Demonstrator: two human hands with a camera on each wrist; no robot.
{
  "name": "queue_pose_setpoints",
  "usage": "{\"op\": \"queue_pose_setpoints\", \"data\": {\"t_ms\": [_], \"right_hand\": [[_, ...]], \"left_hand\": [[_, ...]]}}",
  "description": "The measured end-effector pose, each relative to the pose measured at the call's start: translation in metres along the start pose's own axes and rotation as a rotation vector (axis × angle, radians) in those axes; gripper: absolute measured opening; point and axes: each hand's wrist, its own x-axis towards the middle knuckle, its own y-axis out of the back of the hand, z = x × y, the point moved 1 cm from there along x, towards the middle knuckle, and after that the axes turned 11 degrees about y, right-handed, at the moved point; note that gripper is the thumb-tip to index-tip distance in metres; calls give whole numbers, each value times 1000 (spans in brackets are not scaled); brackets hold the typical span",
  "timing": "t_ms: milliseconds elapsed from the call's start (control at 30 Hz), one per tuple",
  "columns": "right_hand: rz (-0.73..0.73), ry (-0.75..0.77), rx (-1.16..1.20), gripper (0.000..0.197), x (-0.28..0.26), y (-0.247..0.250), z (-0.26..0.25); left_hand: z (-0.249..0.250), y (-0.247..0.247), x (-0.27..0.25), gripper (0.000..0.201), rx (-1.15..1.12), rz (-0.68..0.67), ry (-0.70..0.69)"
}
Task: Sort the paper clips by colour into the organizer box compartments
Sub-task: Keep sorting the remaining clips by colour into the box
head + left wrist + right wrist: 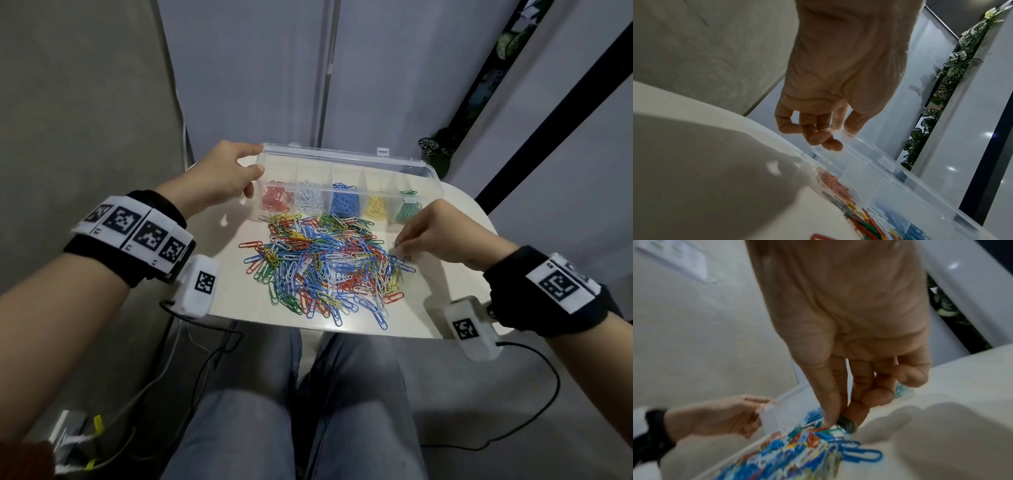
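A clear organizer box [346, 164] stands open at the back of the white table [226, 274]. Its compartments hold, from left to right, red [274, 200], white, blue [344, 202], yellow and green clips [407, 210]. A mixed pile of coloured paper clips [322, 263] lies in front of it. My left hand [258, 159] grips the box's left end between thumb and fingers, and its curled fingers [828, 141] lie on the box corner [859, 162]. My right hand [399, 246] is at the pile's right edge, thumb and forefinger pinching a green paper clip [847, 424].
The rounded table edge [308, 325] runs just above my knees [342, 411]. Black cables [534, 428] hang from the wrist cameras on both sides. A leafy plant [435, 150] stands behind the table at back right. Bare tabletop [445, 281] lies right of the pile.
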Motion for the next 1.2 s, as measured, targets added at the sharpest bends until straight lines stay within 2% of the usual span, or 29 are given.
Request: {"op": "queue_pose_setpoints", "data": {"t_ms": [167, 400, 633, 833, 1200], "right_hand": [[79, -95, 333, 5, 1, 11, 5], [19, -163, 562, 12, 5, 15, 4], [38, -164, 441, 3, 9, 6, 0], [50, -138, 321, 10, 13, 1, -6], [106, 2, 384, 14, 22, 19, -33]], "left_hand": [[0, 0, 0, 49, 3, 2, 0], [0, 0, 1, 49, 3, 5, 8], [0, 0, 1, 49, 11, 1, 10], [0, 1, 0, 49, 5, -3, 6], [-2, 0, 2, 50, 8, -4, -2]]}}
